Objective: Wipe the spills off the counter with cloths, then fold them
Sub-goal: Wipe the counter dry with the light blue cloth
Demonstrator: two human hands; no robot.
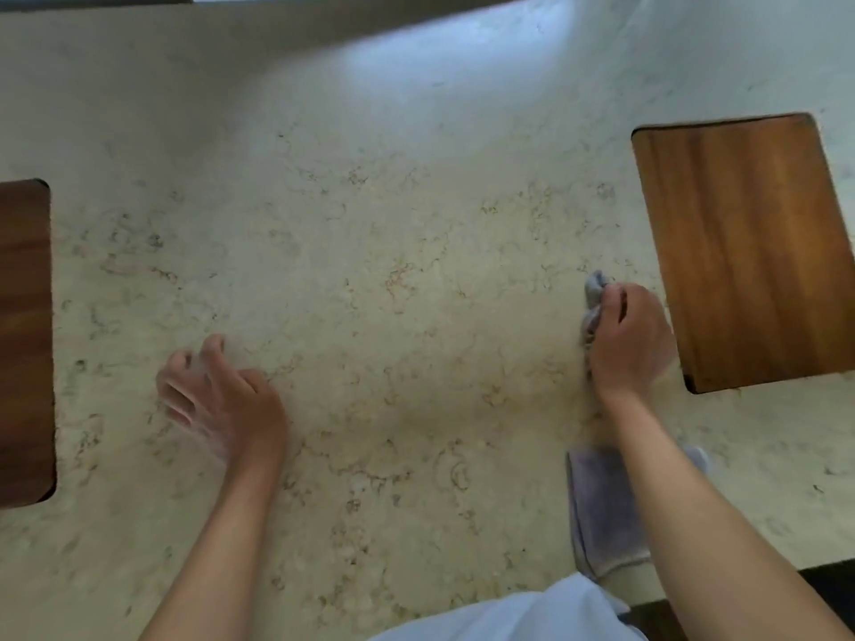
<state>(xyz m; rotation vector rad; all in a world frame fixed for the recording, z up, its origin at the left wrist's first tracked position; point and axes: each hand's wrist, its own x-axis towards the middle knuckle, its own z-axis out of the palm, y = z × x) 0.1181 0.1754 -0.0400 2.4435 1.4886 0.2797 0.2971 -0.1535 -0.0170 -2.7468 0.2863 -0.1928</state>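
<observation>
Head view looks straight down on a pale marbled table point(393, 252), where the right hand point(629, 337) is closed around a bunched grey cloth point(593, 296) pressed to the surface just left of a light wooden board point(749, 252). A second grey cloth point(601, 511) lies flat near the table's front edge, partly hidden under the right forearm. Well apart on the other side, the left hand point(222, 400) rests empty with fingers loosely spread and curled, blurred, near a darker wooden board point(25, 344) at the left border.
</observation>
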